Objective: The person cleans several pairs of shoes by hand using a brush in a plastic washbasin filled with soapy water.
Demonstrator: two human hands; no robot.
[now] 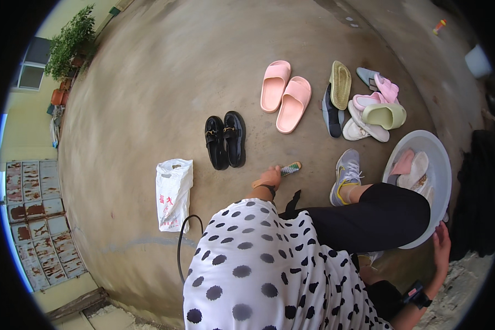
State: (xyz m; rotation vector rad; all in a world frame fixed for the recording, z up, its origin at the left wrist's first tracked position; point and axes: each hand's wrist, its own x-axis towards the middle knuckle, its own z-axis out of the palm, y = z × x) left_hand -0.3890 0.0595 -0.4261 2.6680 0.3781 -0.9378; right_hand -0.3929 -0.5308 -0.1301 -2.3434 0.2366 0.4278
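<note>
My left hand (269, 177) is closed around a scrubbing brush (291, 168), whose bristled head rests on or just above the concrete. At the lower right, my right hand (441, 244) has its fingers apart beside the rim of a pale plastic basin (446, 181); I cannot tell if they touch. The basin holds a pink slipper (403, 161) and whitish footwear (413, 170), partly hidden by my knee. Black loafers (235, 140) stand beyond my left hand. Pink slides (294, 105) lie further off.
Mixed shoes lie in a group, among them a green slide (384, 116), a tan-lined shoe (340, 85) and white shoes (369, 123). A white plastic bag (174, 196) bears writing. My sneaker (346, 177) is near the basin. A black cable (180, 243) loops beside me.
</note>
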